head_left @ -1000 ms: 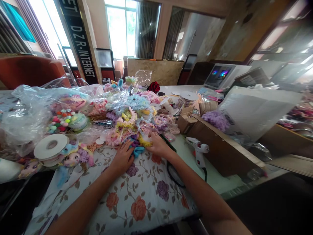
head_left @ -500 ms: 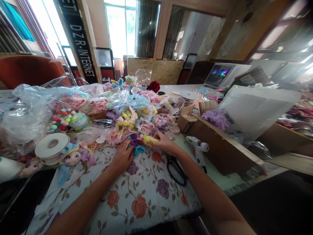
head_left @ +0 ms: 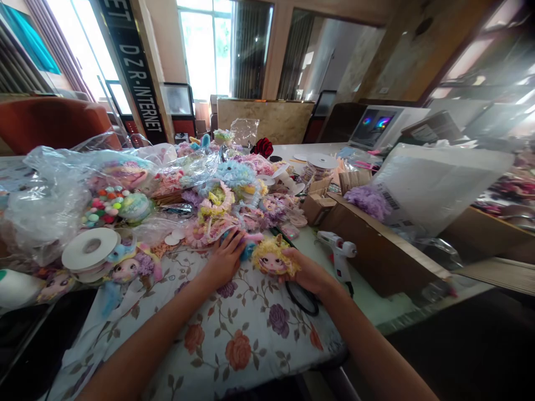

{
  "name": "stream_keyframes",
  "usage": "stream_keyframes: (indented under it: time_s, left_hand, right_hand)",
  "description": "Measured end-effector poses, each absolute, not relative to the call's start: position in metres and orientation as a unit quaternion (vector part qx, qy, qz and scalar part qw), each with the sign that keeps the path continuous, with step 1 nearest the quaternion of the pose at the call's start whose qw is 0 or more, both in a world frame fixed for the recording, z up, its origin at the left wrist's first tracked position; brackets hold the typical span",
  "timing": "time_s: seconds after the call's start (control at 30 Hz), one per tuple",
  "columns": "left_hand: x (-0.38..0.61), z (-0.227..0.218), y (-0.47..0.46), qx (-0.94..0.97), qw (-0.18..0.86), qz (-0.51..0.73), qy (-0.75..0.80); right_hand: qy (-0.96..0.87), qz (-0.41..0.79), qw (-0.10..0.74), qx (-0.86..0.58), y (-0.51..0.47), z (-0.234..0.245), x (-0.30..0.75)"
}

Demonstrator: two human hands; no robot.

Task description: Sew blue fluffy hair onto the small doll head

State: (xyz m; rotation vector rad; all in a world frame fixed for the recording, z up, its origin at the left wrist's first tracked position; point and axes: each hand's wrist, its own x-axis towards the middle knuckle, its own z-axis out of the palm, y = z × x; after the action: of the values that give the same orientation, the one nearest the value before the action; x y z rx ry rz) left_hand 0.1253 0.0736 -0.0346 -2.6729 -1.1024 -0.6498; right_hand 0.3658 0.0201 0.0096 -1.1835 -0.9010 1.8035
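Observation:
My right hand [head_left: 308, 273] holds a small doll head with yellow yarn hair [head_left: 273, 259] just above the floral tablecloth [head_left: 238, 334], its face turned toward me. My left hand [head_left: 225, 259] rests flat on a blue and purple yarn piece [head_left: 248, 247] at the near edge of a heap of pastel yarn doll heads [head_left: 228, 203]. Black-handled scissors [head_left: 301, 298] lie under my right wrist.
A white glue gun [head_left: 338, 250] lies to the right beside an open cardboard box [head_left: 376, 245] holding purple yarn and a white padded sheet. Clear bags of pompoms [head_left: 104, 206] and a white ribbon spool [head_left: 88, 249] sit at the left. A lit laptop [head_left: 374, 125] stands far right.
My right hand has pulled the yellow-haired doll head out of the pile toward me and turned its face up. My left hand shifted slightly right onto the blue yarn piece.

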Motion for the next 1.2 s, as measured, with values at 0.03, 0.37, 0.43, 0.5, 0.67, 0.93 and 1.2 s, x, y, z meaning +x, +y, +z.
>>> stream_keyframes:
  time_s: [0.03,0.37,0.43,0.5,0.67,0.93,1.2]
  left_hand:
    - [0.13,-0.035,0.077,-0.895,0.084,-0.223,-0.378]
    - [0.139,-0.043,0.09,-0.805,0.068,-0.341,-0.482]
    - [0.132,-0.046,0.092,-0.76,0.056,-0.355,-0.541]
    - [0.124,-0.048,0.095,-0.74,0.06,-0.363,-0.563]
    - [0.108,-0.044,0.092,-0.783,0.068,-0.284,-0.55]
    - [0.095,-0.012,0.053,-0.829,0.091,-0.174,-0.523]
    - [0.106,0.004,0.051,-0.907,0.135,-0.21,-0.338]
  right_hand:
    - [-0.347,0.71,0.394,-0.469,0.017,0.009,0.365]
    - [-0.259,0.752,0.395,-0.46,0.005,0.003,0.347]
    - [-0.258,0.755,0.391,-0.458,0.004,0.001,0.345]
    - [-0.257,0.761,0.388,-0.452,0.002,-0.001,0.345]
    - [-0.263,0.745,0.429,-0.438,0.0,-0.001,0.353]
    - [-0.325,0.628,0.513,-0.487,0.062,0.018,0.37]
    - [-0.306,0.624,0.526,-0.491,0.092,0.001,0.366]
